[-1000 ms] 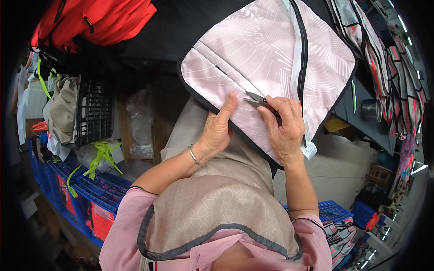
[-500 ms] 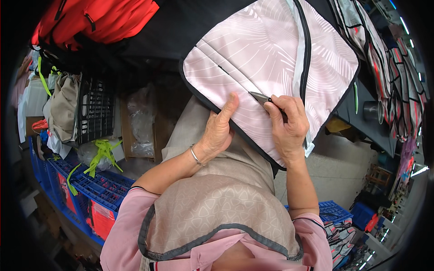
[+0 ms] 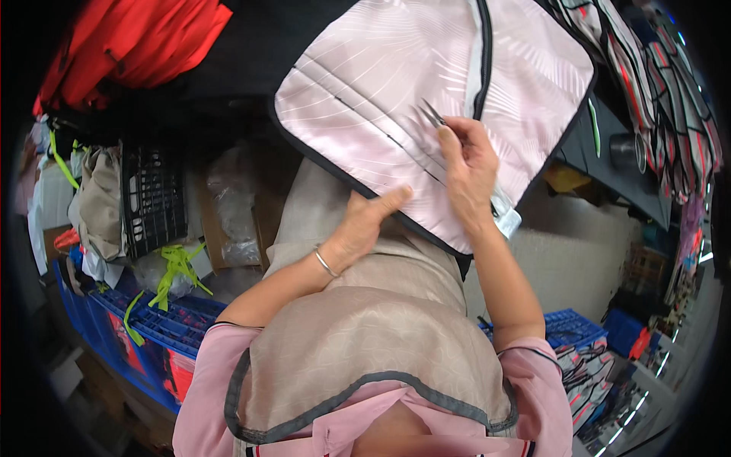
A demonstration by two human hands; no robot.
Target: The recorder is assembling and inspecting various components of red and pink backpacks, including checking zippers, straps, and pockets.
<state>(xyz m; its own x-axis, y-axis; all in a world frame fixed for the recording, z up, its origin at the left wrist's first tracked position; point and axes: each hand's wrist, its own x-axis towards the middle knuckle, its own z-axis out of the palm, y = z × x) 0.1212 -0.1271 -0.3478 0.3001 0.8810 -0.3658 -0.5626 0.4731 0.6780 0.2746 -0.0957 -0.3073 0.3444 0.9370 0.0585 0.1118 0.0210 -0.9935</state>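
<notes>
A pale pink fabric panel point(image 3: 388, 53) with a white line pattern, black bound edge and a black zipper strip lies across my lap and the dark table. Its seam line, with short dark marks, runs slantwise between my hands. My left hand point(image 3: 364, 227) grips the panel's near edge, thumb on top and fingers hidden beneath. My right hand point(image 3: 472, 167) is closed around small thread snips point(image 3: 432, 114), whose blades point up and left over the panel, smeared by motion. A white tag point(image 3: 506, 221) sticks out by my right wrist.
Red fabric point(image 3: 137, 46) is heaped at the far left. Below it stand a black crate point(image 3: 156, 202), a cardboard box point(image 3: 217, 228) with clear plastic, and blue crates point(image 3: 164, 320). At right, a metal cup point(image 3: 626, 152) sits on the table near bundled striped pieces point(image 3: 655, 99).
My right hand has lifted the snips off the seam line and moved up and slightly left. The panel has shifted left, and my left hand has slipped a little lower along its edge.
</notes>
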